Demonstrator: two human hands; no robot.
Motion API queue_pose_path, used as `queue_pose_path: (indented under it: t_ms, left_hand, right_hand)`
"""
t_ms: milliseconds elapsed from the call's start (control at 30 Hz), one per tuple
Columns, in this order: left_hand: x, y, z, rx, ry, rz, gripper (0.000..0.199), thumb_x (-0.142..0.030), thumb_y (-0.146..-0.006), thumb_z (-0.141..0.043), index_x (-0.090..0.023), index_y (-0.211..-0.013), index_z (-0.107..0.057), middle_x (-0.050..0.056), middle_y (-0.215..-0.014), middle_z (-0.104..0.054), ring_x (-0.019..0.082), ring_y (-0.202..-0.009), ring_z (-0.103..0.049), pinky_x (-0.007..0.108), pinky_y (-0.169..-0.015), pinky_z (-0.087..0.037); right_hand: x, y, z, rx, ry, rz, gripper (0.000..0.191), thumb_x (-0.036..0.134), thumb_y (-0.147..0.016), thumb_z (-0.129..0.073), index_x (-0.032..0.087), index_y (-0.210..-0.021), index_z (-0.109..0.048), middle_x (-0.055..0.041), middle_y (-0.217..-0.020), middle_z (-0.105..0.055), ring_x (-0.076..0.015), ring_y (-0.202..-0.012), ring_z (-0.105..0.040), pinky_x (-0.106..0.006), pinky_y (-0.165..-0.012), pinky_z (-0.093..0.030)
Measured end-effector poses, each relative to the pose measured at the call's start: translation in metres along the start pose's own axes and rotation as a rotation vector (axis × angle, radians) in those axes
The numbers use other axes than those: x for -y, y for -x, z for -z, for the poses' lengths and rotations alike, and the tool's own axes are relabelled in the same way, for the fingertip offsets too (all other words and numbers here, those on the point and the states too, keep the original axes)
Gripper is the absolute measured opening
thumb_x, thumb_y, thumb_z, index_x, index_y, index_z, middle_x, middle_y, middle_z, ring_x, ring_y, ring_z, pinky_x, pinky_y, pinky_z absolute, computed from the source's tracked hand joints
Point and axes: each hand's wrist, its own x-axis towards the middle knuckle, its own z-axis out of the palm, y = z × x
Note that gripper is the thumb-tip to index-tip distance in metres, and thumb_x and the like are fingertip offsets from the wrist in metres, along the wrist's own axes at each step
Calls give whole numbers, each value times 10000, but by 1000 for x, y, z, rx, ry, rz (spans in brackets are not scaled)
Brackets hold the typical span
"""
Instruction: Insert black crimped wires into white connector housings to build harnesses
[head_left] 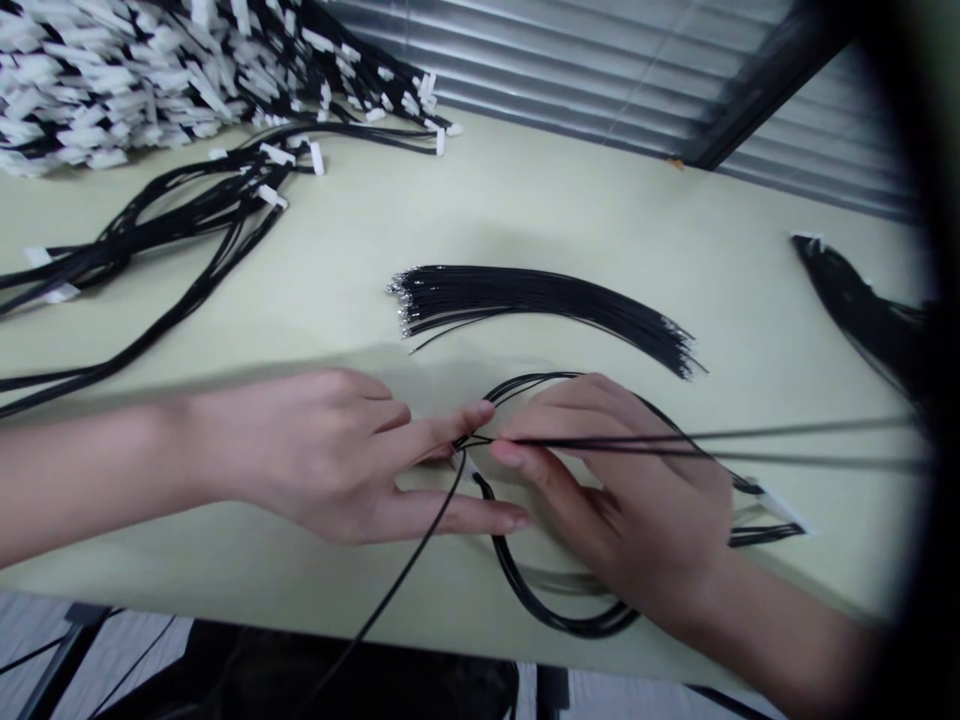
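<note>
In the head view, my left hand lies over the near middle of the table. Its index finger and thumb are apart, and the fingers grip a small white connector with black wires in it. My right hand pinches thin black wires between thumb and index finger, close to that connector. These wires run off to the right. A looped bundle of black wires passes under my right hand to another white connector. One loose black wire hangs from the left fingertips over the near edge.
Behind my hands lies a bundle of cut black wires with metal tips. A large heap of white-ended cables fills the far left, with looped harnesses before it. More dark wires lie far right. Blinds border the table's back edge.
</note>
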Motion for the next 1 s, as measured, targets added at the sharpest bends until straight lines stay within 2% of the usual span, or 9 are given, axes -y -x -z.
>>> queue_pose_path:
  t_ms: [100,300,400,500,700,867,1000]
  left_hand:
    - [-2,1,-1,20,10,17,560,-147,-927,-460,-336,-1451,-405,76,-1148,-701,95,-492,-545,234,-448,-470]
    - [-5,4,-4,-18,32,60,631,-206,-898,-556,-322,-1481,-343,116,-1263,-646,96,-511,-571,246,-455,-485]
    - [-3,3,-2,4,32,35,588,-170,-912,-519,-336,-1461,-386,113,-1256,-655,105,-511,-567,257,-458,-494]
    - [-1,1,3,45,13,-18,603,-87,-914,-419,-339,-1461,-386,101,-1151,-698,105,-487,-540,252,-439,-482]
    - [-1,0,6,99,-5,-36,628,-56,-904,-368,-324,-1472,-364,132,-1155,-685,110,-500,-557,250,-442,-480]
    - [0,1,4,49,13,-40,552,-87,-945,-331,-325,-1432,-436,127,-1133,-696,103,-493,-548,241,-437,-465]
    - [0,1,5,21,54,-7,488,-111,-959,-398,-343,-1374,-506,112,-1122,-709,116,-511,-566,256,-434,-453]
  right_hand:
    - [1,1,4,55,13,32,73,145,-962,-540,172,-923,-596,-15,-757,-643,-142,-701,-569,-302,-655,-486]
    - [8,1,11,87,70,142,65,100,-926,-567,151,-949,-599,-45,-724,-657,-184,-697,-594,-358,-628,-518]
    - [6,2,9,70,47,89,87,56,-898,-595,122,-955,-597,-63,-772,-667,-178,-720,-595,-356,-662,-513]
    - [0,5,3,40,24,32,85,86,-911,-599,139,-977,-597,-65,-863,-684,-169,-744,-592,-356,-690,-498]
    - [-8,5,-1,104,31,36,71,129,-956,-542,180,-979,-586,-24,-941,-692,-156,-824,-628,-344,-785,-518]
    - [-6,0,6,194,-87,-11,101,119,-967,-515,197,-992,-572,-11,-925,-687,-139,-816,-631,-320,-778,-545]
    - [-8,3,5,223,-109,3,109,143,-984,-495,195,-1041,-573,-33,-1006,-676,-153,-890,-614,-344,-846,-528]
